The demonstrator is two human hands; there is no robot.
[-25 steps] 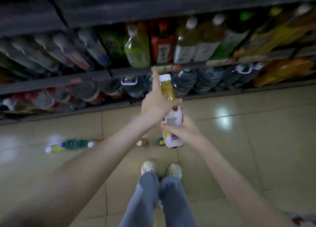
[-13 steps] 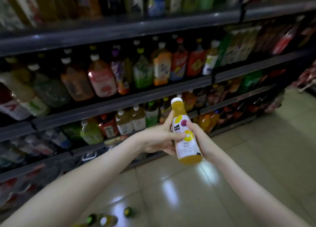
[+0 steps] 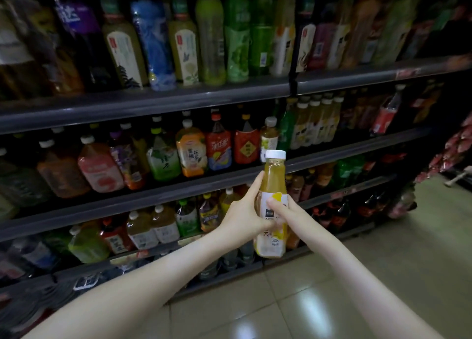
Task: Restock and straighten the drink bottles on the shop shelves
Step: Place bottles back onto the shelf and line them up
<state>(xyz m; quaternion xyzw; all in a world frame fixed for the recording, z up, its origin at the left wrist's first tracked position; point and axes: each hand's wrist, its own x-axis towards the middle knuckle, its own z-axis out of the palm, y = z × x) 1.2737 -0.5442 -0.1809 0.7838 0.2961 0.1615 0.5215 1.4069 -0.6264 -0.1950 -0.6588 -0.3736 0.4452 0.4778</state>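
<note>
Head view: a slim clear plastic juice bottle stands upright in mid-air, in front of the dark metal shelves; it holds cloudy yellow drink under a round white cap and wears a white-and-yellow label; the left hand curls round the label from the left, 1 finger stretched up the shoulder; the right hand grips from the right, thumb pressed on the label's front; shelved bottles crowd every tier; glossy beige floor tiles reflect light below.
</note>
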